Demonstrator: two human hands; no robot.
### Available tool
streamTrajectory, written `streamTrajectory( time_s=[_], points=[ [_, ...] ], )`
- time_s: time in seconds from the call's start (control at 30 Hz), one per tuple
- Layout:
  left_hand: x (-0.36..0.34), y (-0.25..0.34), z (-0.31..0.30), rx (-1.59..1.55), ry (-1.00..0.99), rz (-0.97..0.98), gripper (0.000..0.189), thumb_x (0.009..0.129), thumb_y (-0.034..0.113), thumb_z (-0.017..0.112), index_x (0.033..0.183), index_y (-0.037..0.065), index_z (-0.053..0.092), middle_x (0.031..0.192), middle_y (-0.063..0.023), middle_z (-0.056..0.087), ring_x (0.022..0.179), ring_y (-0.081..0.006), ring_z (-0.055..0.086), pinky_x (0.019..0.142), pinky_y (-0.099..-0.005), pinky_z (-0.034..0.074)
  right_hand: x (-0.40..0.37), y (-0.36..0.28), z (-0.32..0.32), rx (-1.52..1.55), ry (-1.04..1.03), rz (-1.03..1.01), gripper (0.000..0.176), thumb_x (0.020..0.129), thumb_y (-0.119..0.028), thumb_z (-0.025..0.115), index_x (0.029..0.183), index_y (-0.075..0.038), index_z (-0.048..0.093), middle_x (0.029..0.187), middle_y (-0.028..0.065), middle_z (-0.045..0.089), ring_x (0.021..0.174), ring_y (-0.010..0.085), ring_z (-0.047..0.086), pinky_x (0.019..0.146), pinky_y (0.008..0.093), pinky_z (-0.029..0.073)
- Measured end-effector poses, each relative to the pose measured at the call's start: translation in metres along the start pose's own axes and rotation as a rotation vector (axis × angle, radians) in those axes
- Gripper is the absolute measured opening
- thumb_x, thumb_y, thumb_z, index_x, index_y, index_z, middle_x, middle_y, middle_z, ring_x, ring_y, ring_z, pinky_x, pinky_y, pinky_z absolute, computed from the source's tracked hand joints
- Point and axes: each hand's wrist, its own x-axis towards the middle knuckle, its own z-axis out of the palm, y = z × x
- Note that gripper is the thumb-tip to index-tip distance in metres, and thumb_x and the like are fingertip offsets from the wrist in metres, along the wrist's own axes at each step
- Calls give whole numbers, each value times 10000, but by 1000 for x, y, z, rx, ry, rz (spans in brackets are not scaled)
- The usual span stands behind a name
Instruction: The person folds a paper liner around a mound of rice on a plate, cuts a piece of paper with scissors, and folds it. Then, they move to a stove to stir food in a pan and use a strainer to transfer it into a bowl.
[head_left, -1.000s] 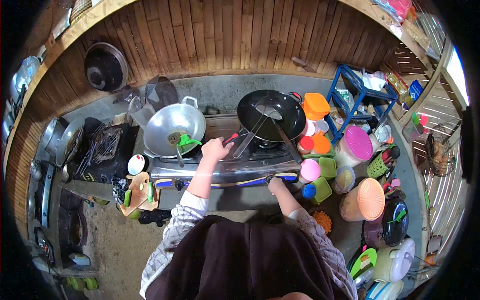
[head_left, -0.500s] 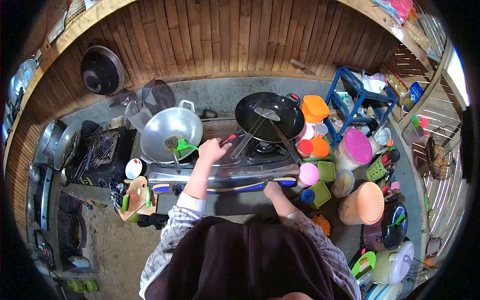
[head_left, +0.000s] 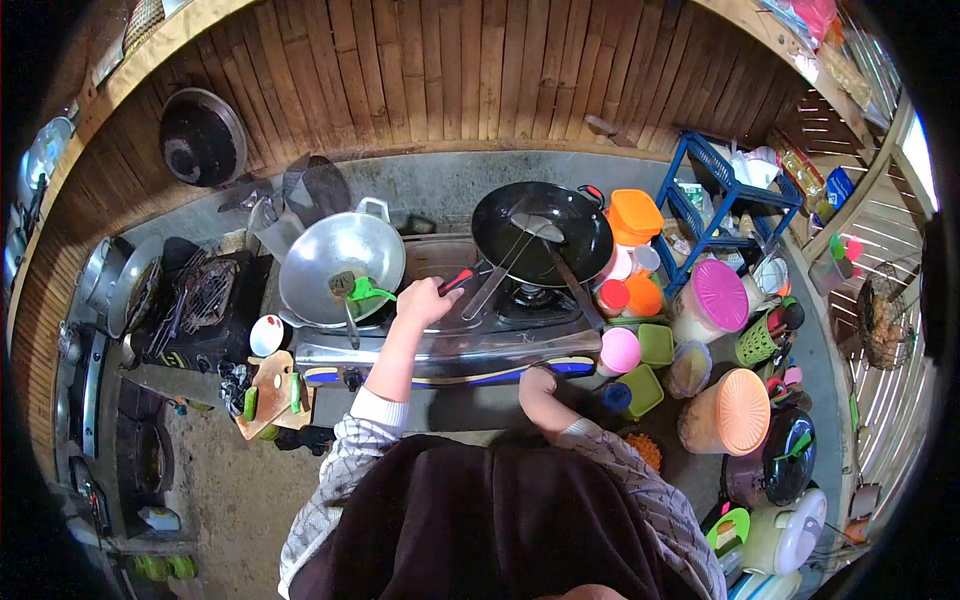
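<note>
Bamboo slats [head_left: 450, 85] were ranged behind the steel stove [head_left: 440, 352]; there, the black wok [head_left: 500, 215] was gripped by its handle [head_left: 458, 281] in the left hand [head_left: 425, 303]. The right hand [head_left: 537, 382] was bent at the stove's front, its grip hidden.

Grey-and-white cable-knit sleeves [head_left: 352, 478] with pale ribbed cuffs, dark brown garment [head_left: 480, 515].

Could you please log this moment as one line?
Left hand: gripping handle of black wok | Right hand: at stove front | Silver wok: beside black wok, metal utensil inside
</note>
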Motion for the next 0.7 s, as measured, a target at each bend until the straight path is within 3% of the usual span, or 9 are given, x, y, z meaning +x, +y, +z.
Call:
streamTrajectory(
  time_s=[0.07, 0.17, 0.27, 0.37, 0.5, 0.6, 0.67, 0.7],
  points=[
    [1, -2, 2, 0, -4, 0, 494, 732, 541, 536, 774, 58, 631, 703, -172, 617, 738, -330, 605, 666, -412, 467, -3, -5, 15, -183, 201, 54, 297, 790, -123, 468, 992, 53, 595, 956, 255, 594, 842, 301, 617, 530, 457, 491],
    [3, -3, 3, -7, -7, 5, 490, 731, 535, 541, 769, 55, 630, 696, -174, 615, 730, -331, 604, 658, -412, 466, 14, -3, 41, -410, 206, -19, 353, 781, -118, 477, 1030, 127, 530, 925, 286, 580, 786, 327, 616, 484, 499, 462],
    [2, -3, 3, -7, -3, 10, 487, 730, 532, 546, 769, 53, 629, 696, -174, 614, 729, -331, 604, 656, -413, 465, 179, 4, 262, -1067, 487, 190, 368, 691, -43, 515, 991, 170, 517, 649, 175, 583, 510, 242, 566, 389, 411, 418],
    [2, -3, 3, -8, -4, 6, 490, 729, 533, 548, 772, 52, 629, 700, -174, 615, 733, -331, 604, 659, -414, 465, 16, -12, 59, -418, 501, 301, 399, 678, -19, 515, 1007, 202, 472, 572, 159, 555, 413, 212, 513, 334, 388, 374],
    [1, -3, 4, -18, -16, 2, 501, 729, 540, 545, 784, 49, 630, 719, -174, 618, 746, -333, 603, 667, -416, 466, 15, -13, 61, -498, 557, 347, 440, 686, -22, 509, 1037, 228, 419, 565, 159, 548, 422, 213, 518, 313, 388, 362],
    [0, -1, 5, -4, -26, -16, 457, 730, 511, 553, 788, 64, 631, 732, -152, 626, 760, -316, 609, 677, -404, 473, 15, -9, 65, -521, 513, 183, 440, 689, -27, 505, 1032, 234, 418, 570, 162, 548, 431, 219, 526, 304, 393, 359],
    [-1, 0, 4, -23, -36, -21, 510, 728, 546, 541, 799, 49, 630, 743, -180, 620, 766, -337, 603, 679, -418, 469, 15, -13, 66, -955, 573, 344, 451, 700, -48, 503, 1050, 225, 421, 600, 158, 569, 435, 241, 531, 307, 411, 378],
    [-4, 2, 2, -29, -31, -19, 512, 727, 546, 541, 805, 49, 631, 745, -181, 621, 770, -336, 603, 681, -418, 470, 14, -11, 63, -959, 572, 336, 451, 700, -48, 503, 1050, 225, 421, 600, 158, 569, 435, 241, 531, 307, 411, 378]
  ],
)
